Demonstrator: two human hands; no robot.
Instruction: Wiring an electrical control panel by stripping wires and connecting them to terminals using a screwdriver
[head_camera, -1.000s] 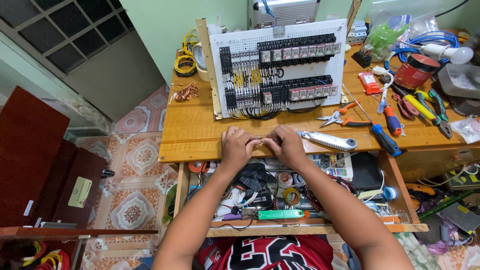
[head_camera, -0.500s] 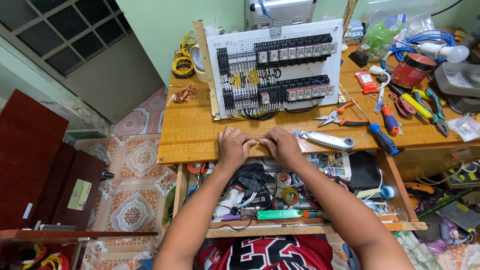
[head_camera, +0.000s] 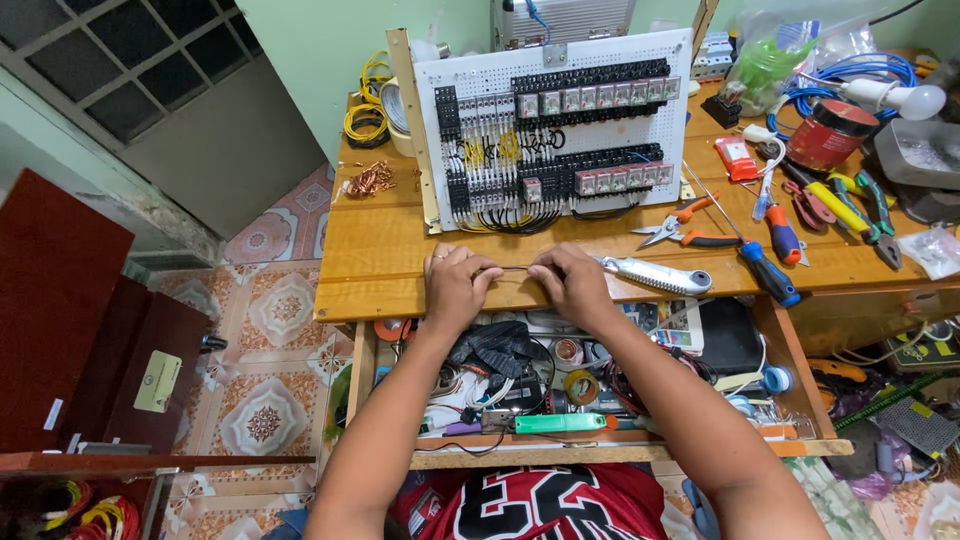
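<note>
Pinching a thin wire (head_camera: 513, 268) at each end, the left hand (head_camera: 455, 285) and right hand (head_camera: 572, 283) hold it taut over the bench (head_camera: 380, 255) edge (gray stripper (head_camera: 655, 274) just beside the right hand).

Honey-brown wood grain across the desk (head_camera: 400, 250). White perforated panel (head_camera: 560, 130) crowded with black blocks, yellow and black wiring. Orange-handled cutters (head_camera: 680, 225); blue-and-red screwdriver (head_camera: 775, 255); silver-grey knife (head_camera: 655, 275). Dark thin wire (head_camera: 515, 268), possibly black, between the hands. Green bar (head_camera: 560, 423) in the drawer. Floral brown-and-cream floor tiles (head_camera: 280, 310). Red shirt (head_camera: 540, 505), white figures.
</note>
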